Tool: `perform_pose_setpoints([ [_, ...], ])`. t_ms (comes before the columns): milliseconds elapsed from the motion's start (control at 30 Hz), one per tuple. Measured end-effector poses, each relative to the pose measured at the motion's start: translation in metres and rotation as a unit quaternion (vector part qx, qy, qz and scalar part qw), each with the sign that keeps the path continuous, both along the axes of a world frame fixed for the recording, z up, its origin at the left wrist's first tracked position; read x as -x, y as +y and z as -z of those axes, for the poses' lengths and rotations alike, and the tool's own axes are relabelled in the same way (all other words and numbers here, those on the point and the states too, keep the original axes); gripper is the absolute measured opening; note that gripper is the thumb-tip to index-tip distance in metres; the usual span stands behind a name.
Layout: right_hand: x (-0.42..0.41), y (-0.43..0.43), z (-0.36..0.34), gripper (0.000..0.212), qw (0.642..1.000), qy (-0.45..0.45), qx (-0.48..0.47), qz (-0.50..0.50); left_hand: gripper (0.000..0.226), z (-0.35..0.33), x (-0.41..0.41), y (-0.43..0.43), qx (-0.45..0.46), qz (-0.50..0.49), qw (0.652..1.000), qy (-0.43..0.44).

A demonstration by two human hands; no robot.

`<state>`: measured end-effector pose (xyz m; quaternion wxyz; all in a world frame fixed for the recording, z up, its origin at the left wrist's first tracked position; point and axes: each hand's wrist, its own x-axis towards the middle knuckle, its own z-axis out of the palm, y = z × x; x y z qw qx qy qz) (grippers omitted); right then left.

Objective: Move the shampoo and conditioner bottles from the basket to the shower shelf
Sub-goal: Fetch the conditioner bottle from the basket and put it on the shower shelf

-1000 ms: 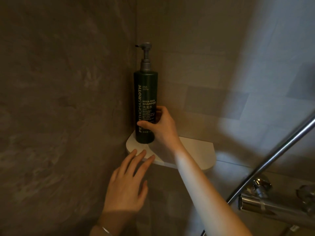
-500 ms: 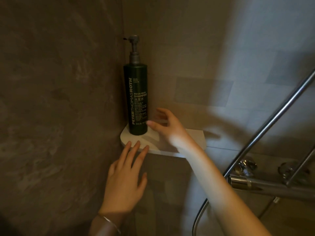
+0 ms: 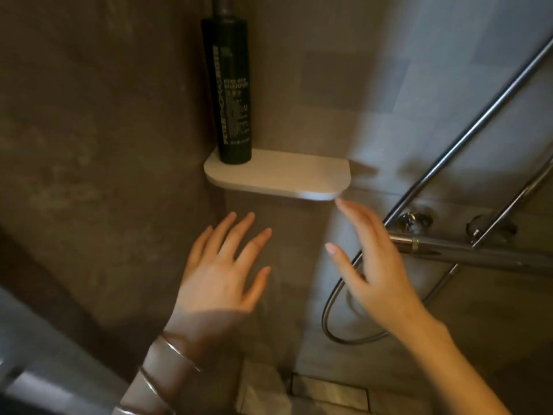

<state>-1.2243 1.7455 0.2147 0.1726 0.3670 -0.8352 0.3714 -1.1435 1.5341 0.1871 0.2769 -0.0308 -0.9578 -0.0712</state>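
A tall dark green shampoo bottle (image 3: 229,91) stands upright in the corner on the left end of the white shower shelf (image 3: 299,178); its pump top is cut off by the frame's upper edge. My left hand (image 3: 223,271) hovers below the shelf with fingers spread, holding nothing. My right hand (image 3: 374,262) is also open and empty, its fingertips just under the shelf's right corner. No basket or conditioner bottle is in view.
Grey tiled walls meet at the corner. To the right are a chrome riser rail (image 3: 466,136), a chrome mixer bar with valves (image 3: 449,250) and a looping shower hose (image 3: 332,310). Floor tiles (image 3: 326,393) show at the bottom.
My right hand let go of the shampoo bottle and dropped below the shelf. My left hand pulled back from the shelf edge. The view tilted downward.
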Motion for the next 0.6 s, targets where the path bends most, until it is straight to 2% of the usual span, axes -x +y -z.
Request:
perform_pose_setpoints([
  [133, -0.024, 0.028, 0.053, 0.057, 0.990, 0.039, -0.130, 0.024, 0.055, 0.041, -0.036, 0.032, 0.031, -0.002, 0.999, -0.044],
  [300, -0.063, 0.081, 0.103, 0.060, 0.956, 0.004, -0.292, -0.025, 0.056, 0.095, -0.084, 0.092, 0.001, -0.039, 0.989, -0.144],
  [433, -0.090, 0.129, 0.135, 0.059, 0.936, -0.012, -0.345, -0.071, 0.050, 0.125, -0.124, 0.151, -0.031, -0.047, 0.982, -0.180],
  [600, -0.126, 0.166, 0.160, 0.056, 0.918, -0.030, -0.371, -0.138, 0.048, 0.140, -0.184, 0.209, -0.061, -0.111, 0.967, -0.222],
])
